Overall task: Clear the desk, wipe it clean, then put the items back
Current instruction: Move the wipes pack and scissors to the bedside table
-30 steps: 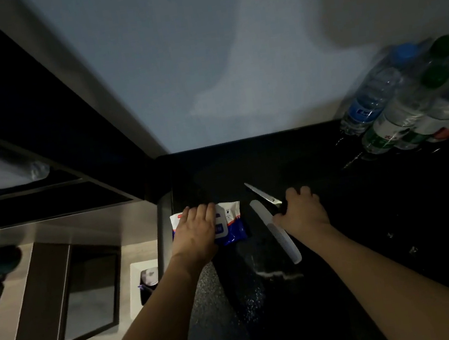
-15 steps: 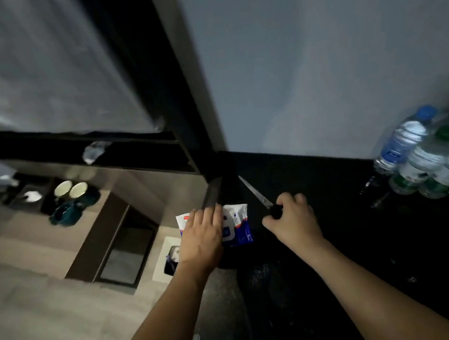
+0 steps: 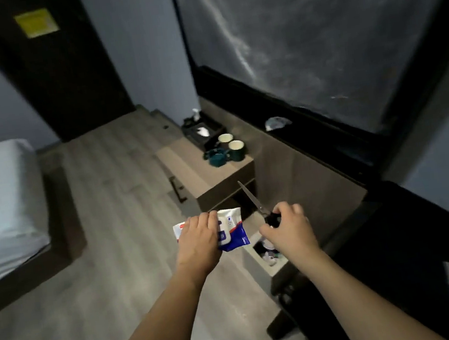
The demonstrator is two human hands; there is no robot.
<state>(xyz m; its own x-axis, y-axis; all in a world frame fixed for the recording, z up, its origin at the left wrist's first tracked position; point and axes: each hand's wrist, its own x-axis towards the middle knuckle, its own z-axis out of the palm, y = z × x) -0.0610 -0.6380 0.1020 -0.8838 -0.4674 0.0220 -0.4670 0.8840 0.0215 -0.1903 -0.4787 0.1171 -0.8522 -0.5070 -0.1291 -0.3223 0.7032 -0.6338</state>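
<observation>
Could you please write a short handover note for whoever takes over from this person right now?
Left hand: grips the wet wipes pack, held in the air over the floor.
Right hand: grips the scissors by the dark handle, blades pointing up and away.
Both items are off the desk, whose dark top edge shows at the right.
The low cabinet ahead, which holds mugs, has bare top space; probably a place to set the items.
Done: these two items lifted.
Left: set them down, clear whatever remains on the desk (mostly out of view), wipe it, put the items back.
</observation>
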